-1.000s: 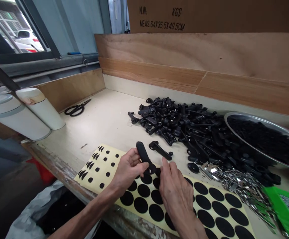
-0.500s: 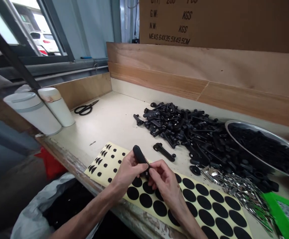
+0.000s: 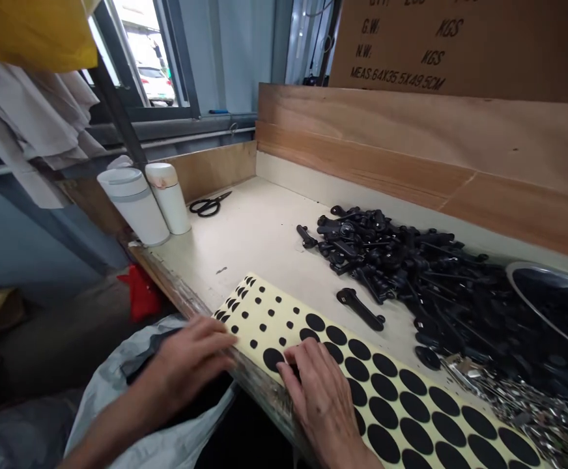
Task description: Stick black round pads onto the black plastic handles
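Observation:
My left hand (image 3: 186, 361) lies past the bench's front edge, over a grey plastic bag (image 3: 167, 446), fingers stretched toward the corner of a yellow sticker sheet (image 3: 264, 311); nothing shows in it. My right hand (image 3: 313, 387) rests on that sheet, fingertips bent down at a black round sticker (image 3: 273, 358) near the edge. The sheet carries rows of black round stickers and smaller dots. A single black lever handle (image 3: 359, 308) lies just beyond the sheet. A big pile of the same black handles (image 3: 401, 260) sits behind it.
A metal bowl (image 3: 548, 290) of black parts stands at the right, with shiny metal clips (image 3: 518, 404) in front of it. Scissors (image 3: 210, 205) and two white bottles (image 3: 135, 205) sit at the far left. Wooden boards and a cardboard box (image 3: 460, 45) wall the back.
The black handle that my left hand held is gone from view. My left hand dropped to the bag at the bench edge, my right hand went down onto the sheet. The view swung left.

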Demonstrator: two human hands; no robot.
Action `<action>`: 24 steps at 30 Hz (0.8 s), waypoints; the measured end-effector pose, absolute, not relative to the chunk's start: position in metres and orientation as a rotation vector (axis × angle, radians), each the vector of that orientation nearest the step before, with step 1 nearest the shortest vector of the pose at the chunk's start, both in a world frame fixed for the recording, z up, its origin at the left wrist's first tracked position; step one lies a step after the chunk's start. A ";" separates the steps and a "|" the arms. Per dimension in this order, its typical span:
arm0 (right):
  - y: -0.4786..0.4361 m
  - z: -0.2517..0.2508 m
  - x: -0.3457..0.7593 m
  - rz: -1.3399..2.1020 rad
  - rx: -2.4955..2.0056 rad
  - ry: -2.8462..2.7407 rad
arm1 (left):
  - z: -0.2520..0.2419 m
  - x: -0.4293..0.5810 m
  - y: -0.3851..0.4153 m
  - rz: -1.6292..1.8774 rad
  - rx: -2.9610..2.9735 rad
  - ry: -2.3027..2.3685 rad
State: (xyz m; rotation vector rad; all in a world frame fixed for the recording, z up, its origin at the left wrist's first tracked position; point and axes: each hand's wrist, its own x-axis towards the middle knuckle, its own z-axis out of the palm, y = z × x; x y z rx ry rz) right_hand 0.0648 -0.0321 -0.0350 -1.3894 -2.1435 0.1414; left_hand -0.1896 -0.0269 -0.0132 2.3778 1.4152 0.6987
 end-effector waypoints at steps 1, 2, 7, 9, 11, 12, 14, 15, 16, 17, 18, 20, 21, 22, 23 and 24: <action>-0.033 -0.037 0.061 0.108 -1.394 -2.136 | -0.019 -0.172 -0.027 0.673 2.480 1.346; -0.034 -0.038 0.058 0.109 -1.406 -2.134 | -0.023 -0.157 -0.027 0.627 2.565 1.305; -0.037 -0.043 0.051 0.271 -1.459 -2.093 | -0.038 -0.132 -0.027 0.561 2.753 1.271; -0.039 -0.046 0.050 0.289 -1.480 -2.034 | -0.041 -0.135 -0.029 0.599 2.779 1.270; -0.041 -0.049 0.050 0.301 -1.492 -1.994 | -0.043 -0.137 -0.031 0.630 2.792 1.270; -0.041 -0.049 0.050 0.321 -1.487 -1.985 | -0.044 -0.138 -0.032 0.636 2.792 1.268; -0.039 -0.049 0.050 0.406 -1.476 -1.972 | -0.045 -0.137 -0.033 0.643 2.779 1.282; -0.038 -0.048 0.049 0.462 -1.478 -1.961 | -0.045 -0.136 -0.034 0.642 2.769 1.294; -0.037 -0.046 0.049 0.519 -1.485 -1.947 | -0.044 -0.135 -0.035 0.640 2.757 1.304; -0.036 -0.044 0.049 0.570 -1.501 -1.932 | -0.044 -0.134 -0.036 0.636 2.743 1.311; -0.035 -0.042 0.049 0.618 -1.518 -1.918 | -0.043 -0.134 -0.037 0.630 2.728 1.313; -0.034 -0.037 0.050 0.708 -1.534 -1.895 | -0.042 -0.135 -0.038 0.635 2.690 1.308; -0.033 -0.035 0.052 0.761 -1.526 -1.883 | -0.041 -0.136 -0.039 0.654 2.664 1.300; -0.033 -0.032 0.053 0.824 -1.503 -1.867 | -0.040 -0.137 -0.040 0.676 2.630 1.288; -0.033 -0.029 0.055 0.895 -1.470 -1.844 | -0.038 -0.138 -0.040 0.699 2.584 1.277; -0.033 -0.026 0.058 0.971 -1.433 -1.812 | -0.036 -0.139 -0.040 0.728 2.525 1.276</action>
